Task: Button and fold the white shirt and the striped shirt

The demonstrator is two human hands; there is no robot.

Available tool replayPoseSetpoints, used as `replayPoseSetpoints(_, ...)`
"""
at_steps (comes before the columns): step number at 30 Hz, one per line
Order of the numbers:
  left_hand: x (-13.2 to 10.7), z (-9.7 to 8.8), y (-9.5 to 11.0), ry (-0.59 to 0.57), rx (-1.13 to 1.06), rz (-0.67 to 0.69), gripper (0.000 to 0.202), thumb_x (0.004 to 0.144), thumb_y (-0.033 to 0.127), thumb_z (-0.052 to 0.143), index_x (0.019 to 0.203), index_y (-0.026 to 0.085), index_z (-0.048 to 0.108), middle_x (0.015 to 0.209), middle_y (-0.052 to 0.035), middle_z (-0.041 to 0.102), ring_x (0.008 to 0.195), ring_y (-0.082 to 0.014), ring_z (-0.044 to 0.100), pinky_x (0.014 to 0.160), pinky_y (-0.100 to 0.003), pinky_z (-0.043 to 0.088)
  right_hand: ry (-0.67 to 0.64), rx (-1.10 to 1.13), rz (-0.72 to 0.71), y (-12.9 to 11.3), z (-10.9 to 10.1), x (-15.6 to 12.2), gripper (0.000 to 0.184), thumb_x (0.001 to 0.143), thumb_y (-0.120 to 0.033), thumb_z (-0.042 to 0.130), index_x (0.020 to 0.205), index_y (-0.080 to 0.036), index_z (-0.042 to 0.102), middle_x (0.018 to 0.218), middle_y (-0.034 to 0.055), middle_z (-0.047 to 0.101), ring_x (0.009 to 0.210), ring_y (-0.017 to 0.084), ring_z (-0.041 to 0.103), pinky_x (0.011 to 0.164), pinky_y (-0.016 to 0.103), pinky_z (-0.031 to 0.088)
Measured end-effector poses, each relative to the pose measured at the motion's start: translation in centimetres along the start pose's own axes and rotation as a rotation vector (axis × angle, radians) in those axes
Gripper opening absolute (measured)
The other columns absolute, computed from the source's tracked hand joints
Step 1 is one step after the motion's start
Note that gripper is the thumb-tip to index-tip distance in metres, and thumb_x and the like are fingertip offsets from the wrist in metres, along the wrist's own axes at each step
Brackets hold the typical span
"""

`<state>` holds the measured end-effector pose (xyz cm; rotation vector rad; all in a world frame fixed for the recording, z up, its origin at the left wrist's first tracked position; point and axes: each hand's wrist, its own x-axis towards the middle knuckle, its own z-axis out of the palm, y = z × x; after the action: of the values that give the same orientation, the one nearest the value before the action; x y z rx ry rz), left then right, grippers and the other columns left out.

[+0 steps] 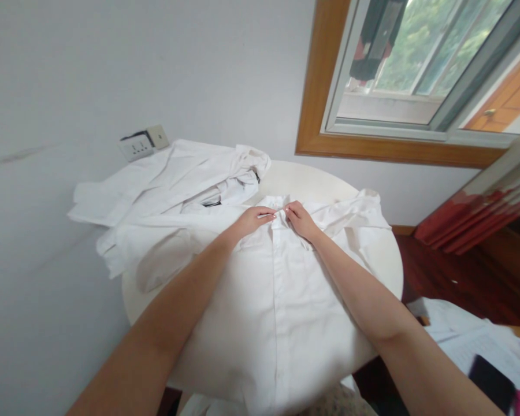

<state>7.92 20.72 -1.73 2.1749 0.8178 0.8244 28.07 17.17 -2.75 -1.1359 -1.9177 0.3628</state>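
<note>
A white button-front shirt (251, 306) lies spread on a round table (303, 173), its collar end away from me and its placket running down the middle. My left hand (255, 221) pinches the shirt's cloth at the collar from the left. From the right, my right hand (300, 218) is closed on the collar too, with the fingertips of both hands close together. Exactly which fold or button they grip is too small to tell. One sleeve (156, 237) stretches out to the left, the other (357, 211) to the right.
Another white garment (169, 179) is heaped at the back left, against the wall below a socket (136, 147). A wood-framed window (307, 104) is at back right, beside a red and cream curtain (472, 202). Papers (481, 352) and a dark phone-like object (491, 381) lie at lower right.
</note>
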Motion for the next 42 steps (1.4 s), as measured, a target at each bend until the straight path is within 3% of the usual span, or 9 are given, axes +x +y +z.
replayPoseSetpoints(9, 0.0, 0.7, -0.7, 0.032, 0.106, 0.087, 0.027, 0.08, 0.04, 0.062, 0.09, 0.017, 0.07, 0.094, -0.0043, 0.071, 0.088, -0.0173, 0.063, 0.082, -0.027, 0.046, -0.009, 0.035, -0.081, 0.0, 0.7, -0.1, 0.028, 0.094, -0.028, 0.038, 0.071, -0.022, 0.051, 0.075, 0.0036, 0.053, 0.085, 0.019, 0.048, 0.083, 0.033, 0.037)
replayPoseSetpoints(14, -0.3, 0.8, -0.3, 0.101, 0.255, 0.103, 0.023, 0.082, 0.04, 0.06, 0.085, 0.019, 0.069, 0.089, -0.0018, 0.07, 0.084, -0.0159, 0.061, 0.077, -0.025, 0.044, -0.034, -0.034, -0.008, 0.1, 1.1, -0.1, 0.024, 0.093, -0.024, 0.039, 0.076, -0.02, 0.056, 0.079, 0.0042, 0.054, 0.088, 0.019, 0.048, 0.083, 0.032, 0.037)
replayPoseSetpoints(23, -1.0, 1.4, 1.7, 0.138, 0.667, 0.124, 0.033, 0.092, 0.045, 0.045, 0.094, 0.022, 0.069, 0.093, -0.0033, 0.07, 0.087, -0.0183, 0.063, 0.073, -0.028, 0.041, -0.085, -0.187, 0.105, 0.1, 1.5, 0.0, 0.025, 0.094, -0.026, 0.039, 0.076, -0.02, 0.055, 0.078, 0.005, 0.054, 0.084, 0.019, 0.05, 0.08, 0.031, 0.037)
replayPoseSetpoints(30, -0.9, 1.4, 2.5, 0.101, 0.89, 0.167, 0.034, 0.096, 0.039, 0.037, 0.101, 0.023, 0.067, 0.087, -0.0052, 0.069, 0.083, -0.0188, 0.062, 0.07, -0.03, 0.038, -0.03, -0.137, 0.17, -1.0, 1.3, -0.1, 0.042, 0.098, -0.035, 0.03, 0.061, -0.021, 0.046, 0.061, 0.0021, 0.05, 0.065, 0.017, 0.047, 0.065, 0.029, 0.033)
replayPoseSetpoints(35, -1.2, 0.3, 2.5, 0.06, 0.891, 0.152, 0.034, 0.094, 0.042, 0.043, 0.09, 0.021, 0.069, 0.082, -0.0063, 0.065, 0.084, -0.0205, 0.06, 0.074, -0.033, 0.039, 0.14, -0.095, 0.135, -0.7, 0.8, -0.5, 0.041, 0.091, -0.048, 0.042, 0.06, -0.022, 0.041, 0.058, -0.0018, 0.042, 0.064, 0.015, 0.041, 0.064, 0.028, 0.032)
replayPoseSetpoints(39, -1.5, 0.0, 3.8, 0.059, 0.769, 0.251, 0.021, 0.086, 0.021, 0.051, 0.097, 0.024, 0.069, 0.113, -0.0066, 0.062, 0.111, -0.0238, 0.051, 0.095, -0.041, 0.036, 0.326, 0.049, 0.161, -0.1, 0.5, -0.4, 0.033, 0.093, -0.044, 0.037, 0.068, -0.023, 0.04, 0.065, -0.0022, 0.043, 0.068, 0.015, 0.041, 0.067, 0.028, 0.033)
replayPoseSetpoints(42, -2.2, 0.5, 4.9, -0.093, 0.579, 0.279, 0.027, 0.084, 0.012, 0.045, 0.095, 0.021, 0.068, 0.109, -0.0056, 0.064, 0.108, -0.0212, 0.053, 0.098, -0.038, 0.037, 0.37, 0.176, 0.188, 0.0, 0.3, -0.3, 0.032, 0.094, -0.044, 0.035, 0.071, -0.023, 0.039, 0.065, -0.0035, 0.04, 0.066, 0.015, 0.04, 0.066, 0.028, 0.033)
